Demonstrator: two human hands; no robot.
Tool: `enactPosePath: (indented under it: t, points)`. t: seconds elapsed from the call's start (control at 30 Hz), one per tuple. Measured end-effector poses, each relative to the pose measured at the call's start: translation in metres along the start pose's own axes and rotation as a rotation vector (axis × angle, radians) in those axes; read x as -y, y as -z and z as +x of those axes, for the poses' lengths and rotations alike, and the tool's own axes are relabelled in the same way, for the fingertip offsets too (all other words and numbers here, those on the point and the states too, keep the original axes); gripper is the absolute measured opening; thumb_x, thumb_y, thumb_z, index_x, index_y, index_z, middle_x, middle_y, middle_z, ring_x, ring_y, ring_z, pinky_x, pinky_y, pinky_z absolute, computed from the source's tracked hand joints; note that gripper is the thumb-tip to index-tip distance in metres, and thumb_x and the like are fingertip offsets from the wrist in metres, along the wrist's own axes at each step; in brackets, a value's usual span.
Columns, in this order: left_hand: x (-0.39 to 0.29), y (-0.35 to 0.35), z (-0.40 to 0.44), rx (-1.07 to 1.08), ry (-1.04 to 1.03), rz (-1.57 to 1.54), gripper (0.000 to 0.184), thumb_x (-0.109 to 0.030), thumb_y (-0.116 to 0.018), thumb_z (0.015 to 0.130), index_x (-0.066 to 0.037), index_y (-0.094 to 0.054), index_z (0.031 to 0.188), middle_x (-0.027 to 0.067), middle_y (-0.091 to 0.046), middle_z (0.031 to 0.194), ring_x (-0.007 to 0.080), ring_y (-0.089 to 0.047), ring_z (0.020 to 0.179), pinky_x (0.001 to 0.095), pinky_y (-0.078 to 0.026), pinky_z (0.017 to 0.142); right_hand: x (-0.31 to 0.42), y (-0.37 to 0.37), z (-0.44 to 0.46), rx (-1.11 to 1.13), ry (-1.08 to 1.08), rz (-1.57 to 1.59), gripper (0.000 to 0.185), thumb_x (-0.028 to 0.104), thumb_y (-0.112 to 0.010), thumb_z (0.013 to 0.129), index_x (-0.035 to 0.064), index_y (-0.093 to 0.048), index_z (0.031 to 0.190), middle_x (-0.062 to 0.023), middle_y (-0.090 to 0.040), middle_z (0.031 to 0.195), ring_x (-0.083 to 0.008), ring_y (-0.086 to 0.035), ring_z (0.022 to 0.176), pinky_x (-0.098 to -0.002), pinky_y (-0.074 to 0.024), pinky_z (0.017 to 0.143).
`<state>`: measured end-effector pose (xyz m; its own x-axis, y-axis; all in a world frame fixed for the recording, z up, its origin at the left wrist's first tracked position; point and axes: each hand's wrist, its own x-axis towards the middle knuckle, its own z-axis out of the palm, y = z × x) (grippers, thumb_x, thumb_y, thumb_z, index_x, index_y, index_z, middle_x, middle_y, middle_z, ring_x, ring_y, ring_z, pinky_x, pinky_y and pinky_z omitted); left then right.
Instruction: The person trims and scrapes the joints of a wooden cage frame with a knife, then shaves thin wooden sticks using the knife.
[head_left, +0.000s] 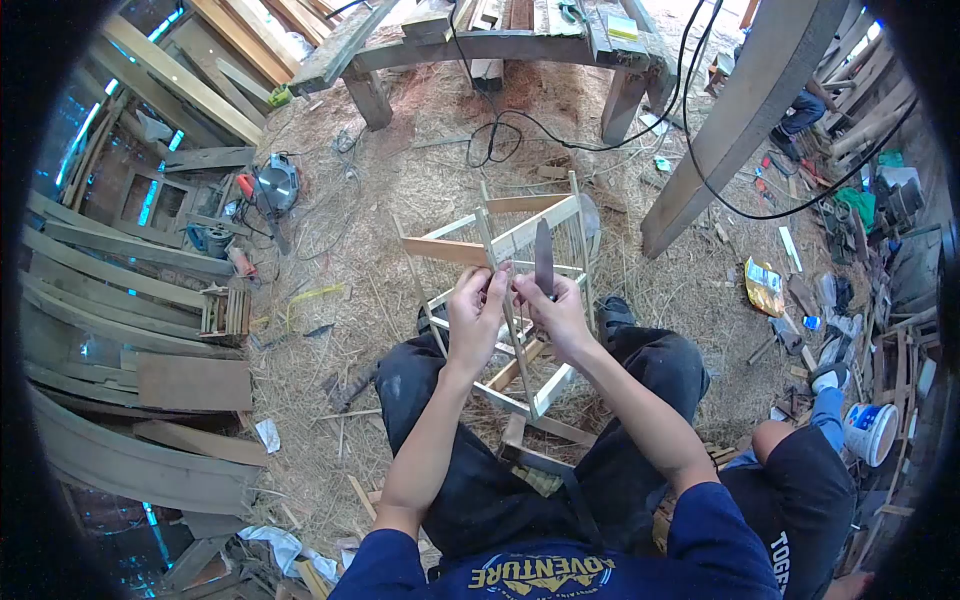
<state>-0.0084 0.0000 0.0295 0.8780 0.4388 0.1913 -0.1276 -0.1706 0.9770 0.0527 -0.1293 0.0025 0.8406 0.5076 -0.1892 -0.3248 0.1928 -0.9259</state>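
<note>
A light wooden frame (535, 228) of thin posts and rails stands upright between my knees. My left hand (474, 318) is closed in a pinch at its near post, just below the upper rail. Whether those fingers grip the post or something small against it is hidden. Beside it, my right hand (560, 318) is closed around a knife (543, 256), its broad dark blade pointing up and away from me. The right fingertips almost meet the left ones in front of the post. The knife's handle is covered by the palm.
A wooden workbench (470, 52) stands ahead, with a black cable (560, 143) trailing down. A circular saw (276, 186) lies at left near stacked planks (140, 455). A slanting post (735, 125) rises at right. A co-worker (800, 490) sits close at right by a white bucket (870, 434).
</note>
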Motion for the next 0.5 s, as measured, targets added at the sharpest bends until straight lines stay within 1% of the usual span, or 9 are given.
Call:
enactPosePath:
  t: [0.1, 0.2, 0.3, 0.37, 0.4, 0.5]
  points:
    - [0.009, 0.005, 0.001, 0.074, 0.006, 0.088, 0.028, -0.018, -0.061, 0.100, 0.007, -0.067, 0.112, 0.0117, -0.064, 0.098, 0.0153, -0.064, 0.081, 0.0304, -0.051, 0.068, 0.005, 0.004, 0.002, 0.012, -0.022, -0.030, 0.025, 0.030, -0.072, 0.094, 0.0058, -0.072, 0.091, 0.0056, -0.060, 0.069, -0.0004, -0.044, 0.053, -0.0204, -0.0320, 0.047]
    - [-0.001, 0.007, 0.001, 0.101, 0.019, 0.293, 0.029, -0.015, -0.060, 0.100, 0.007, -0.067, 0.117, 0.0102, -0.069, 0.100, 0.0142, -0.067, 0.083, 0.0283, -0.054, 0.072, 0.005, 0.006, 0.003, 0.015, -0.032, -0.040, 0.024, 0.029, -0.071, 0.095, 0.0048, -0.073, 0.094, 0.0051, -0.061, 0.070, -0.0005, -0.044, 0.054, -0.0204, -0.0324, 0.048]
    - [0.006, 0.008, 0.003, 0.217, 0.109, 0.391, 0.034, -0.012, -0.062, 0.099, 0.007, -0.061, 0.127, 0.0092, -0.070, 0.100, 0.0147, -0.069, 0.085, 0.0280, -0.056, 0.072, 0.006, 0.013, 0.005, 0.014, -0.077, -0.060, 0.024, 0.027, -0.071, 0.095, 0.0034, -0.074, 0.097, 0.0042, -0.063, 0.073, -0.0008, -0.048, 0.058, -0.0208, -0.0356, 0.052]
    - [0.013, 0.006, 0.001, 0.230, 0.111, 0.266, 0.037, -0.009, -0.062, 0.098, 0.008, -0.056, 0.131, 0.0103, -0.070, 0.101, 0.0155, -0.069, 0.087, 0.0280, -0.057, 0.072, 0.013, 0.013, 0.005, -0.001, -0.083, -0.091, 0.024, 0.026, -0.070, 0.095, 0.0025, -0.074, 0.098, 0.0035, -0.064, 0.075, -0.0016, -0.051, 0.063, -0.0217, -0.0389, 0.056]
    - [0.017, 0.004, 0.000, 0.238, 0.112, 0.203, 0.039, -0.008, -0.062, 0.098, 0.008, -0.054, 0.133, 0.0108, -0.069, 0.102, 0.0158, -0.069, 0.088, 0.0280, -0.058, 0.072, 0.011, 0.011, 0.007, -0.035, -0.045, -0.081, 0.020, 0.025, -0.071, 0.096, 0.0049, -0.071, 0.095, 0.0055, -0.060, 0.069, 0.0016, -0.037, 0.050, -0.0204, -0.0243, 0.044]
    - [0.023, 0.002, -0.001, 0.219, 0.255, -0.015, 0.041, -0.005, -0.062, 0.098, 0.010, -0.050, 0.134, 0.0124, -0.070, 0.102, 0.0169, -0.070, 0.091, 0.0292, -0.060, 0.073, 0.008, 0.018, 0.013, -0.004, -0.045, -0.158, 0.020, 0.025, -0.072, 0.095, 0.0052, -0.071, 0.094, 0.0052, -0.062, 0.072, 0.0015, -0.037, 0.050, -0.0206, -0.0249, 0.045]
